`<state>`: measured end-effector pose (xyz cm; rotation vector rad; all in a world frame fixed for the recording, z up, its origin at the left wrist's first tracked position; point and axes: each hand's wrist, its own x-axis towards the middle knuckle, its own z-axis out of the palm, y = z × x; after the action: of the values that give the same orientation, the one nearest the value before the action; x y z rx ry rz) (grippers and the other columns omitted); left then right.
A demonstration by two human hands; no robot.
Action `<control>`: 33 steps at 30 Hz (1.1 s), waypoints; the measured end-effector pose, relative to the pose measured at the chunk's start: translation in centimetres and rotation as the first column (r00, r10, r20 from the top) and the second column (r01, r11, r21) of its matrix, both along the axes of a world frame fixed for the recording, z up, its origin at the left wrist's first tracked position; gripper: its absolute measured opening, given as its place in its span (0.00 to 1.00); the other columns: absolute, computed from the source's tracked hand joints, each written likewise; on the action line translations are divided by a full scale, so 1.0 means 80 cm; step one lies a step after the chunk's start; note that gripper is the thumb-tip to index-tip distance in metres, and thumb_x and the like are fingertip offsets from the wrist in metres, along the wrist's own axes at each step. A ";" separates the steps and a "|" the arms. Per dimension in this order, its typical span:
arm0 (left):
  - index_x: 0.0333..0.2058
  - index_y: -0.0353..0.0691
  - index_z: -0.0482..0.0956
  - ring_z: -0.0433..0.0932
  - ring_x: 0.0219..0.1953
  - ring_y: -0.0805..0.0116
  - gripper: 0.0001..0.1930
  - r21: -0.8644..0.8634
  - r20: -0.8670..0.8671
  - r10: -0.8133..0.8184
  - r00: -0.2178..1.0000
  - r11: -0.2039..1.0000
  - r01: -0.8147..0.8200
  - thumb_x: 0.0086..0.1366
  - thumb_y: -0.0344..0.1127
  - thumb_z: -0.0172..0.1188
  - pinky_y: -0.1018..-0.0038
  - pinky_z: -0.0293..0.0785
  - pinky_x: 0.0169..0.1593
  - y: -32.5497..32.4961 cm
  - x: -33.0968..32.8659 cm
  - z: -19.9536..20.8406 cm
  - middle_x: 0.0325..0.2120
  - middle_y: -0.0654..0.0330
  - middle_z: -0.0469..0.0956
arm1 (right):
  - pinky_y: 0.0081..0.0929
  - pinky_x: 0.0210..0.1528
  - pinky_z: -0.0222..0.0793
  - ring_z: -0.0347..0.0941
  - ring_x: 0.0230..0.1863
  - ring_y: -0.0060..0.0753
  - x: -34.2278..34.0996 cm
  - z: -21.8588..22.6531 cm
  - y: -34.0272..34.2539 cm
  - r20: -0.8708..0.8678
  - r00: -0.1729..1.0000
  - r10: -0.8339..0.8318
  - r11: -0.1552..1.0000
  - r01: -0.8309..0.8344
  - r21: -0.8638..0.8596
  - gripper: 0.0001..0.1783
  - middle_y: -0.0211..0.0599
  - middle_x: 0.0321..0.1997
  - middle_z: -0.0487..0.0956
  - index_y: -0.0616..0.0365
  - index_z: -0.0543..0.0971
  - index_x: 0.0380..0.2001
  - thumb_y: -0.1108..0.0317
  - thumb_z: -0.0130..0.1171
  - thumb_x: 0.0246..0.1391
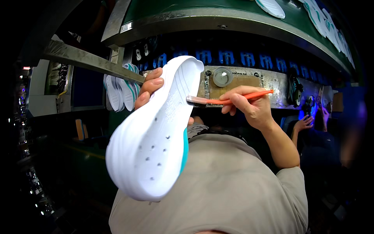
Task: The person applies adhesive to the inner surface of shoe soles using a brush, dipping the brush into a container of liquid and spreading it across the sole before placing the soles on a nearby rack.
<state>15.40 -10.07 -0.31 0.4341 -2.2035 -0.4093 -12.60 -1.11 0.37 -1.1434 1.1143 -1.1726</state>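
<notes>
A white shoe sole [156, 128] with a teal patch along its side is held up in front of my chest. My left hand [150, 87] grips it from behind, with the fingers wrapped over its left edge and the palm hidden. Small dark holes dot the wide lower part of the sole's hollow inside. My right hand [249, 105] pinches an orange-handled brush [218, 101] like a pen. The brush tip lies at the right rim of the sole, near its narrower upper half. Whether the bristles press on the surface is hard to tell.
A round clear cup [223, 77] stands on a brown cardboard piece [243, 82] on the worktable. More white-and-teal soles [120, 91] lean at the left, and others [321, 19] lie on the green conveyor [187, 7]. A metal bar juts in from the left. Another person's hands [306, 123] work at the right.
</notes>
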 end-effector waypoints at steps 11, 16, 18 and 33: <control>0.69 0.50 0.62 0.67 0.69 0.44 0.46 0.075 -0.515 -0.119 0.849 0.980 0.183 0.55 0.36 0.78 0.47 0.70 0.71 -0.008 -0.052 -0.037 0.61 0.46 0.71 | 0.18 0.30 0.77 0.83 0.29 0.26 -0.007 0.025 0.017 0.139 0.986 0.091 0.995 -0.085 -0.045 0.18 0.43 0.30 0.86 0.70 0.85 0.41 0.62 0.56 0.72; 0.73 0.41 0.53 0.66 0.69 0.50 0.52 0.390 -0.197 -0.126 0.972 0.900 0.196 0.56 0.37 0.79 0.56 0.72 0.67 -0.019 -0.059 -0.019 0.61 0.50 0.68 | 0.17 0.35 0.78 0.82 0.31 0.22 -0.030 -0.013 0.026 0.456 0.878 -0.147 0.975 0.206 -0.082 0.18 0.42 0.34 0.87 0.69 0.84 0.46 0.62 0.53 0.75; 0.73 0.37 0.52 0.73 0.62 0.53 0.53 0.628 -0.393 -0.098 0.914 0.698 0.345 0.55 0.45 0.72 0.58 0.75 0.62 -0.020 -0.070 -0.029 0.60 0.49 0.69 | 0.20 0.40 0.77 0.80 0.34 0.24 -0.052 -0.034 0.043 0.447 0.830 -0.333 0.897 0.426 -0.122 0.19 0.43 0.37 0.87 0.69 0.81 0.50 0.62 0.52 0.76; 0.55 0.36 0.79 0.81 0.46 0.60 0.18 0.547 -0.462 0.435 0.773 0.826 -0.138 0.74 0.40 0.55 0.64 0.80 0.50 -0.419 -0.151 0.002 0.46 0.52 0.83 | 0.34 0.44 0.71 0.74 0.38 0.42 -0.043 -0.348 0.356 -0.664 0.657 -0.358 0.832 0.547 0.092 0.07 0.43 0.36 0.74 0.62 0.75 0.44 0.71 0.48 0.73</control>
<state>3.28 -43.57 -0.16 0.8058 -1.3905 -0.8107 -16.05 27.33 -27.49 -1.0706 2.1307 -0.9542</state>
